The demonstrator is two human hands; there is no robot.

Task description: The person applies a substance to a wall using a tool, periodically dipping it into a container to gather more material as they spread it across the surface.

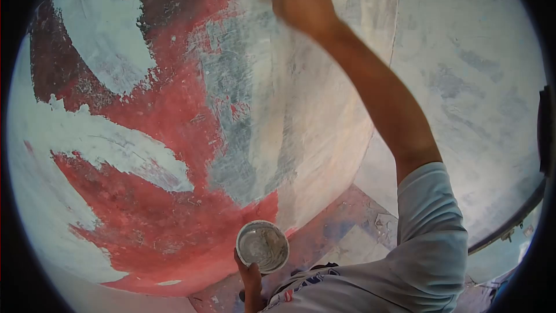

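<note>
A round bowl with greyish, wet-looking material inside is held low in front of the body by my left hand, thumb at its rim. My right hand is raised high against the wall at the top of the view, its fingers closed and blurred. Something thin sticks out to the left of it, too smeared to name. Around that hand the wall has grey and whitish smears over red paint.
Red and dark paint with pale patches covers the wall's left side. A second pale wall meets it at a corner on the right. Below lies a stained floor. A dark curved edge runs at the far right.
</note>
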